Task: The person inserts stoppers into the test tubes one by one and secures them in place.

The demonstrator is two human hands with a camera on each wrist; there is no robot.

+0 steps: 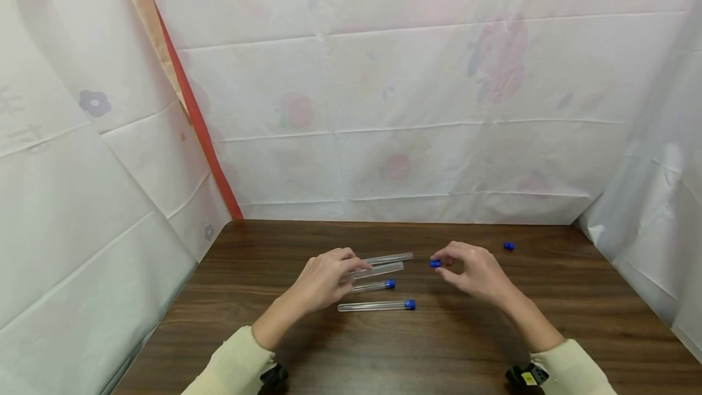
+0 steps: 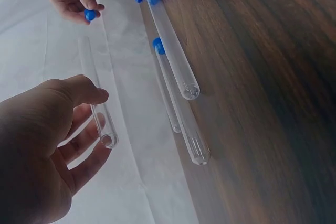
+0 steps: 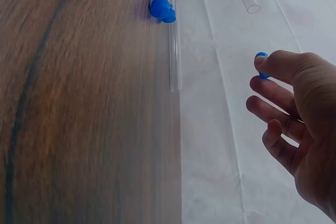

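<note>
White sheeting (image 1: pixel 71 188) hung at the left, printed with a grey flower (image 1: pixel 95 103) and characters too faint to read. Further right, a red strip (image 1: pixel 200 127) ran down to the brown table (image 1: pixel 351 352).

Next came the left hand (image 1: pixel 326 279), thumb and fingers in a narrow pinch on a clear tube (image 1: pixel 384 270), raised off the table. Its rounded end showed in the left wrist view; the right wrist view gave its open mouth.

Around that hand lay three more tubes: a capped one (image 1: pixel 373 306) nearest the person, a second capped one (image 1: pixel 375 286) beyond it, and an uncapped one (image 1: pixel 390 258) farthest off. The head view lost the left ends of the latter two behind the hand, while the left wrist view showed them rounded.

Just past the tubes, the right hand (image 1: pixel 474 270) pinched a blue cap (image 1: pixel 436 264) between thumb and forefinger, apart from the tube's mouth. The right wrist view alone showed its other fingers spread and loosely bent.

Below, a black wrist camera (image 1: pixel 525 377) bore a yellow label (image 1: pixel 529 378), its wording too small to read. Far right on the table lay a small blue piece (image 1: pixel 509 246), probably another cap, seen in the head and left wrist views.
</note>
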